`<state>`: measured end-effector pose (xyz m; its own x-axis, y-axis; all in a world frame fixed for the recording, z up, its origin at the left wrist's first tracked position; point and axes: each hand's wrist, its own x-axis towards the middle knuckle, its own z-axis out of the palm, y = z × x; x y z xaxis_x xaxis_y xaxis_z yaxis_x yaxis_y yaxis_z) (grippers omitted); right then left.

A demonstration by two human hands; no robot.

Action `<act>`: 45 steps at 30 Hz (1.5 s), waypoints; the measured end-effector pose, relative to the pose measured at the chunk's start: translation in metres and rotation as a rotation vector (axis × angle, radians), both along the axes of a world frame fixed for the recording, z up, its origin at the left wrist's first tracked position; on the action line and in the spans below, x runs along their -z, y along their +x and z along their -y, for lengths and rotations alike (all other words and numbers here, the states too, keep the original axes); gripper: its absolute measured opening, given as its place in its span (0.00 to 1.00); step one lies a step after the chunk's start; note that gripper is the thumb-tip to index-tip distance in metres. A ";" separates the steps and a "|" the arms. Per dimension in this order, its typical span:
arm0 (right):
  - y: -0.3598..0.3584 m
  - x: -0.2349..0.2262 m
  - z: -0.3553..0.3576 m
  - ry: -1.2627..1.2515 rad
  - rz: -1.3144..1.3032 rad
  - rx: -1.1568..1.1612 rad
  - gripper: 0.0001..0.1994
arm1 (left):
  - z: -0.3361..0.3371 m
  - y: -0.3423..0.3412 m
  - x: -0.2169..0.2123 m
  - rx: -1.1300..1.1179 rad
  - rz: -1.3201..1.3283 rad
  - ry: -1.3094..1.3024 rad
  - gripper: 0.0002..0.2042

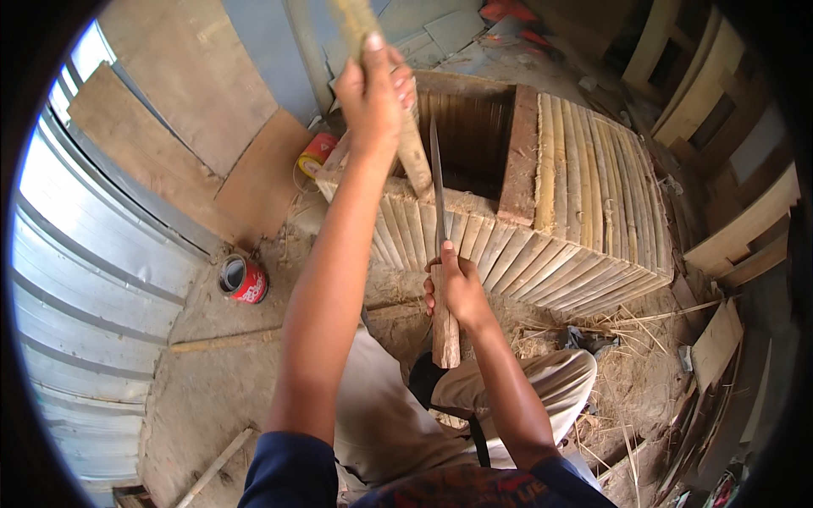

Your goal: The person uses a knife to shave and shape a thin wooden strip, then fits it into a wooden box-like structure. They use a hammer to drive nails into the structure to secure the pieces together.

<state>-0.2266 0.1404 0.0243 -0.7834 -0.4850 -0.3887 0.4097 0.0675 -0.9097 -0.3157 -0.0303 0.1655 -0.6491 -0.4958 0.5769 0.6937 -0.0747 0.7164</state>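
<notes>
- I'm looking down on an earthen floor (203,381) strewn with straw at right; corrugated metal sheeting (93,339) curves up the left side, with plain boards (169,110) leaning behind.
- Ahead stands a slatted box (593,169), its top partly open; a red can (246,279) sits on the floor to its left.
- Left hand (373,97), raised: closed firmly around a wooden stick (413,157), which slants down to the near rim of the box.
- Right hand (457,288), lower: wrapped around the wooden handle (445,334) of a knife (439,195), blade pointing up and away, right beside the stick's lower end.
- Blade against wood? I can't tell whether they touch.
- The stick's upper end is blurred and cut off by my view; the box's inside is dark, and a reddish heap (517,17) beyond is unreadable.
</notes>
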 end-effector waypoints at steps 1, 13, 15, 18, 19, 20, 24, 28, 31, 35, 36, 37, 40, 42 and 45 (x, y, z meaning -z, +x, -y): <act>-0.002 0.002 -0.001 0.008 0.020 0.064 0.28 | 0.003 0.000 -0.001 0.004 -0.030 0.000 0.23; 0.031 0.055 -0.024 -0.066 -0.021 0.052 0.29 | 0.028 0.005 0.028 0.269 0.052 0.184 0.34; 0.047 0.062 -0.033 -0.070 -0.103 0.081 0.25 | 0.029 0.001 0.029 0.280 0.052 0.221 0.33; 0.063 0.065 -0.049 -0.164 -0.196 0.072 0.21 | 0.028 -0.002 0.030 0.292 0.112 0.282 0.27; 0.066 0.063 -0.055 -0.156 -0.227 0.092 0.20 | 0.027 -0.001 0.031 0.296 0.141 0.307 0.25; 0.068 0.062 -0.059 -0.118 -0.217 0.090 0.19 | 0.025 0.000 0.031 0.291 0.175 0.296 0.22; 0.067 0.053 -0.068 -0.050 -0.273 0.193 0.17 | 0.015 0.008 0.031 0.284 0.309 0.305 0.17; 0.061 0.046 -0.065 -0.074 -0.319 0.288 0.17 | 0.000 0.015 0.026 0.239 0.374 0.325 0.14; 0.058 0.041 -0.062 -0.100 -0.307 0.311 0.18 | -0.006 0.018 0.023 0.194 0.406 0.378 0.13; 0.058 0.032 -0.057 -0.192 -0.262 0.284 0.20 | -0.009 0.022 0.023 0.078 0.394 0.334 0.13; 0.058 0.030 -0.054 -0.233 -0.227 0.290 0.21 | -0.010 0.022 0.023 0.059 0.379 0.299 0.13; 0.059 0.028 -0.051 -0.268 -0.245 0.280 0.21 | -0.010 0.022 0.023 0.051 0.364 0.299 0.13; 0.062 0.022 -0.039 -0.327 -0.263 0.294 0.20 | -0.011 0.021 0.022 0.031 0.366 0.315 0.17; 0.063 0.018 -0.033 -0.320 -0.268 0.307 0.17 | -0.011 0.021 0.022 0.028 0.375 0.337 0.21; 0.063 0.014 -0.029 -0.371 -0.248 0.314 0.13 | -0.010 0.022 0.023 0.064 0.385 0.324 0.26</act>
<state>-0.1639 0.1689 0.0102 -0.9591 -0.2821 -0.0211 0.1283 -0.3673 -0.9212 -0.2933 -0.0203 0.1427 -0.8195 -0.5618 0.1132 0.3709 -0.3693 0.8520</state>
